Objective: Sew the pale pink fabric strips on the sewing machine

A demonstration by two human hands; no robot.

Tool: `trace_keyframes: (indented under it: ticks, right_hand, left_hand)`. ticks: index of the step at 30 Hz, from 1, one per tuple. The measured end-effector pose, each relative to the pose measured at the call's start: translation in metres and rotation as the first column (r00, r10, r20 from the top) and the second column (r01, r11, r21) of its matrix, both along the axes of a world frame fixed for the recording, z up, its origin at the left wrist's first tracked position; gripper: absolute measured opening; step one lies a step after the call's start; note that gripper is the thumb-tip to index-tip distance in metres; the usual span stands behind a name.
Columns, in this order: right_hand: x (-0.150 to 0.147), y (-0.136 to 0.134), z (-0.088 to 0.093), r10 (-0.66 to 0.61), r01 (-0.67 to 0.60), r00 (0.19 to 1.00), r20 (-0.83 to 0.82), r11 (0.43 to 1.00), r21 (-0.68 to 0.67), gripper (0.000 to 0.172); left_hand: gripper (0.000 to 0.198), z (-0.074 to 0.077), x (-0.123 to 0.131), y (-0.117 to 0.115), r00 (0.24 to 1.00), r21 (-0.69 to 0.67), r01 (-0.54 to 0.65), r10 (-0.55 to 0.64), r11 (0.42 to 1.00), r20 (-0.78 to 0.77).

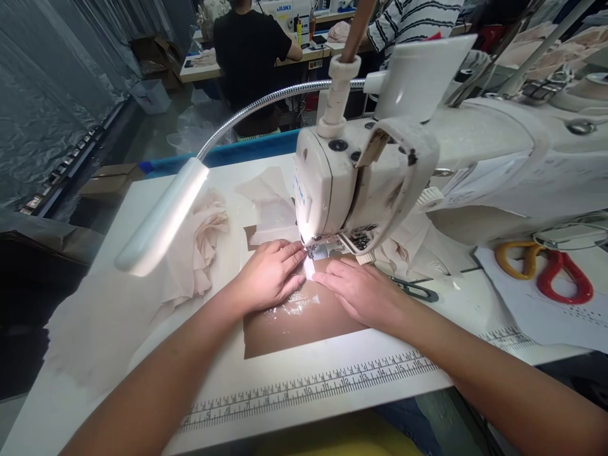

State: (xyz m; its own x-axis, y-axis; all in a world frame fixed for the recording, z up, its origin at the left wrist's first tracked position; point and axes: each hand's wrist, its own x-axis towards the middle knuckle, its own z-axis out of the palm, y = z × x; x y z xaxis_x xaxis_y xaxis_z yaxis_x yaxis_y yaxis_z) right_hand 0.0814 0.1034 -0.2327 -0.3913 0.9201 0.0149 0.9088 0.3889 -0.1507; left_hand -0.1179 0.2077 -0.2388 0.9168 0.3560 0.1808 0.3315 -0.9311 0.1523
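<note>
My left hand (270, 273) lies palm down on the sewing table, fingers stretched toward the presser foot (317, 251) of a white sewing machine (361, 183). My right hand (360, 290) rests flat just right of it, fingers pointing at the same spot. Between the fingertips sits a small pale piece of fabric (308, 268), brightly lit, right at the needle. Both hands press on a brown glossy sheet (289, 326) taped to the table. Neither hand grips anything that I can make out.
A pile of pale pink fabric pieces (202, 247) lies left of the machine, under a gooseneck lamp (161, 218). Red and yellow scissors (546, 269) and dark snips (417, 290) lie to the right. A ruler strip (308, 386) runs along the table's front edge. Two other people work at the back.
</note>
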Motion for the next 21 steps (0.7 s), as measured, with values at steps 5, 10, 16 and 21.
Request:
trace_keyframes:
  ticks: [5, 10, 16, 21]
  right_hand:
    - [0.002, 0.003, -0.004, -0.020, 0.020, 1.000, -0.009, 0.999, 0.048, 0.040]
    - [0.002, 0.004, -0.004, -0.011, 0.009, 1.000, 0.017, 0.994, 0.109, 0.038]
    - [0.003, 0.004, -0.003, -0.002, -0.001, 1.000, 0.016, 0.989, 0.146, 0.038]
    - [0.002, 0.005, 0.000, -0.036, 0.036, 0.999, 0.003, 0.991, 0.131, 0.041]
  left_hand:
    - [0.045, -0.001, 0.000, 0.004, 1.000, 0.007, -0.011, 0.011, 1.000, 0.014]
    - [0.038, -0.002, -0.004, -0.001, 0.995, 0.016, 0.072, -0.073, 0.997, 0.071]
    - [0.033, -0.005, -0.008, -0.008, 0.989, 0.010, 0.133, -0.133, 0.991, 0.069]
    - [0.033, -0.008, -0.006, -0.007, 0.990, 0.030, 0.120, -0.122, 0.992, 0.076]
